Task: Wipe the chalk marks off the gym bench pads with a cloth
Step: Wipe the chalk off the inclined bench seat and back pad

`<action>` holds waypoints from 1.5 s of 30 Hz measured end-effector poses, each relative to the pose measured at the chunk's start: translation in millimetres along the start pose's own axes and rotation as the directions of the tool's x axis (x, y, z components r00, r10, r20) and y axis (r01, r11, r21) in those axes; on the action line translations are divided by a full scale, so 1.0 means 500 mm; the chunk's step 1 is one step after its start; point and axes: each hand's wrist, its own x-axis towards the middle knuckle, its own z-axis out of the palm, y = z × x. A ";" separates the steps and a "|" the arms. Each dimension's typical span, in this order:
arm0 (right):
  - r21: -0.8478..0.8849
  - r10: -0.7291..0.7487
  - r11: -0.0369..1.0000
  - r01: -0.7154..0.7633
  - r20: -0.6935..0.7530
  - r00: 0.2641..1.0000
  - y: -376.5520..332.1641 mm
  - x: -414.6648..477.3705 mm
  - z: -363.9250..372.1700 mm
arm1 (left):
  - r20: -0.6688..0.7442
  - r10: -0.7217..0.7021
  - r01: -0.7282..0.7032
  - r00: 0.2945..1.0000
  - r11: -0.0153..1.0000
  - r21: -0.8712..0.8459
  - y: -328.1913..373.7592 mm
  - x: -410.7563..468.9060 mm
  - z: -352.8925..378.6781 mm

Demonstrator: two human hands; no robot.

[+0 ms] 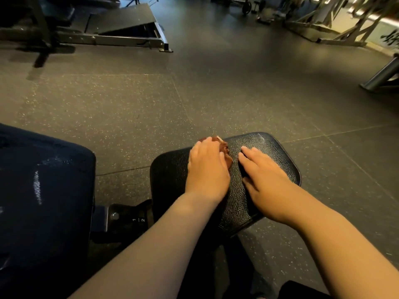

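Left hand (207, 167) sits cupped over the bunched brown cloth (226, 153), fingers bent down over it, pressing it onto the far left part of the small seat pad (278, 152). Only a fold of cloth shows past my thumb. My right hand (266, 172) lies flat just beside it, fingers straight, holding nothing and steadying the pad.

My left fingertips reach almost to the pad's far edge. I think a hard push away from me could carry the wad over the rim onto the floor (151, 104), or let my hand slip off after it. The wad is small under my palm, so a long stroke might drag bare skin over the vinyl and smear chalk instead of lifting it. The 2 hands are barely apart, and a sweep to the right would run into my right fingers unless I lift that hand first. I cannot tell whether the pale crackle on this pad is chalk or worn surface, so I could stop too soon.

Open floor lies beyond the far and right edges. To the left is a gap with the hinge bracket (129, 219), then the big back pad (60, 223), whose white chalk streaks (36, 186) are not yet wiped. Crossing that gap low could catch my knuckles on the bracket.
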 end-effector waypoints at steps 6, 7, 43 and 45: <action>0.030 0.005 1.000 -0.004 -0.035 0.999 -0.004 0.006 -0.002 | 0.005 0.252 -0.251 0.968 0.963 0.095 -0.047 -0.087 -0.019; 0.021 0.005 1.000 -0.004 -0.037 0.999 -0.007 0.006 -0.003 | -0.011 0.223 -0.220 0.975 0.969 0.108 -0.058 -0.066 -0.024; -0.029 0.042 0.999 -0.042 0.014 0.999 -0.014 0.008 0.001 | -0.066 0.225 -0.215 0.972 0.968 0.132 -0.034 -0.107 -0.024; -0.037 0.046 0.998 -0.046 0.013 0.999 -0.015 0.012 0.001 | -0.067 0.206 -0.195 0.976 0.969 0.152 -0.055 -0.102 -0.030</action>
